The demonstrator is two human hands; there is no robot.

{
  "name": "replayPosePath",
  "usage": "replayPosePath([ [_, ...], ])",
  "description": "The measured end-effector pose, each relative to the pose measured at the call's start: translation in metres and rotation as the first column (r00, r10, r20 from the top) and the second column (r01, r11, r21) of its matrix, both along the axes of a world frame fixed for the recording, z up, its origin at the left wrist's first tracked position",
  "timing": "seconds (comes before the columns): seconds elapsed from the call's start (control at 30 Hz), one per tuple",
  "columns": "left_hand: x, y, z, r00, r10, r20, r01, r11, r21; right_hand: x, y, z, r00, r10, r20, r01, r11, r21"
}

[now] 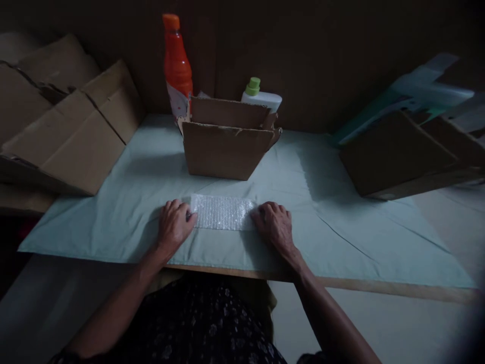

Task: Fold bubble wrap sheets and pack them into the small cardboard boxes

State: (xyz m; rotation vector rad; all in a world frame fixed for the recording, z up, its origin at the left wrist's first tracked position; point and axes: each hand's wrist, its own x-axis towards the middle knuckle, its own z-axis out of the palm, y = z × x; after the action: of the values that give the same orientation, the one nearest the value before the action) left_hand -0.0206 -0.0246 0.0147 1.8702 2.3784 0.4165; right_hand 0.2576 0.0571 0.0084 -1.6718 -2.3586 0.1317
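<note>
A flat strip of clear bubble wrap [223, 212] lies crosswise on the pale green cloth in front of me. My left hand [174, 225] is at its left end, fingers curled and the thumb over the edge; a small dark spot shows between thumb and forefinger, and I cannot make out what it is. At the opposite end, my right hand [275, 225] is closed with bent fingers, its thumb on the wrap. The undersides of both hands are hidden.
Behind the wrap stands an open cardboard box [223, 151], with an orange bottle [177, 65] and a white green-capped bottle [261, 98] at its back. Larger cardboard [76, 136] is at left. Another box [397, 156] at right holds teal and whitish items. The cloth [125, 222] covers the table.
</note>
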Motion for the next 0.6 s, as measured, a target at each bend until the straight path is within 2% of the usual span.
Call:
replayPosePath([
  [0.1,0.013,0.002,0.0,0.991,0.007,0.135,-0.013,0.999,0.045,-0.004,0.001,0.0,0.984,-0.007,-0.18,-0.008,0.997,-0.083],
  [0.23,0.017,-0.011,-0.004,0.953,0.017,0.301,-0.049,0.994,0.098,0.009,-0.009,0.003,0.86,-0.095,-0.502,-0.046,0.964,-0.263],
  [0.3,0.015,-0.019,-0.006,0.931,-0.042,0.363,-0.003,0.992,0.122,0.014,-0.015,0.005,0.834,-0.055,-0.549,-0.138,0.943,-0.304],
  [0.37,0.011,-0.024,-0.004,0.907,-0.176,0.381,0.106,0.974,0.199,0.015,-0.02,0.013,0.841,0.043,-0.539,-0.234,0.927,-0.292],
  [0.43,0.005,-0.024,0.009,0.876,-0.351,0.33,0.227,0.905,0.36,0.016,-0.022,0.032,0.829,0.149,-0.539,-0.298,0.934,-0.199],
  [0.5,-0.001,-0.018,0.033,0.871,-0.457,0.181,0.301,0.788,0.537,0.015,-0.019,0.062,0.799,0.245,-0.549,-0.303,0.953,-0.016],
  [0.6,-0.013,0.009,0.086,0.908,-0.412,-0.082,0.342,0.611,0.714,0.009,0.0,0.122,0.797,0.336,-0.501,-0.209,0.933,0.293],
])
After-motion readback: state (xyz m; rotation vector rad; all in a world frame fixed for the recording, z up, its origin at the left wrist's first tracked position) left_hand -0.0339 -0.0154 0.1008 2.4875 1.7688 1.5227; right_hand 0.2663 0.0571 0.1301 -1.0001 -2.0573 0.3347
